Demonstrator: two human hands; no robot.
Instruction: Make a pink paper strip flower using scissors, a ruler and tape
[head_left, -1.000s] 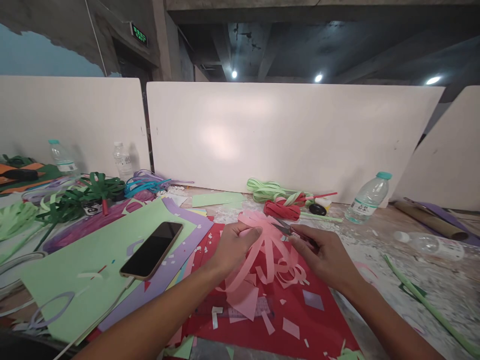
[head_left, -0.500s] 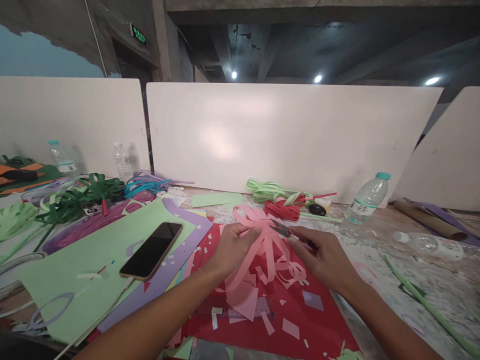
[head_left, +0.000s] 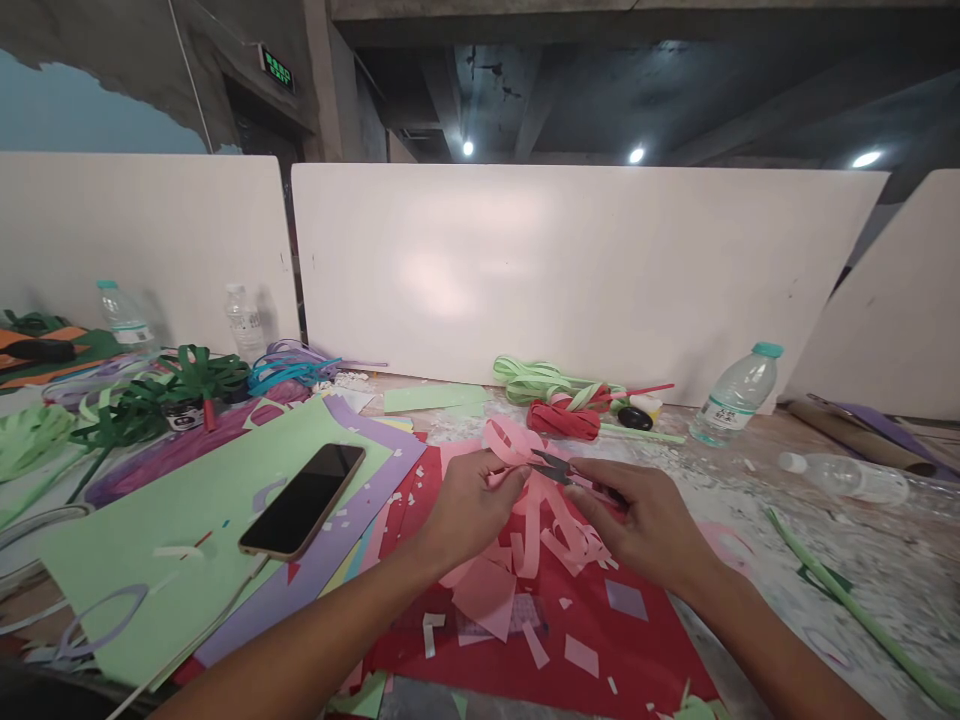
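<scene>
Honestly, my right hand (head_left: 649, 520) hides most of the snips (head_left: 553, 466); blades touch pink strips (head_left: 525, 470) pinched by my left hand (head_left: 472, 500), above the red sheet (head_left: 637, 650). Three bottles visible.

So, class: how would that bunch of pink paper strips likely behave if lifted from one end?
Probably floppy: the pink paper strips curl and droop below where the left hand pinches them. Likely very light, since thin fingertips alone hold the bunch up. Perhaps easy to tear or crease, being narrow cut paper near the small scissors in the right hand.
</scene>
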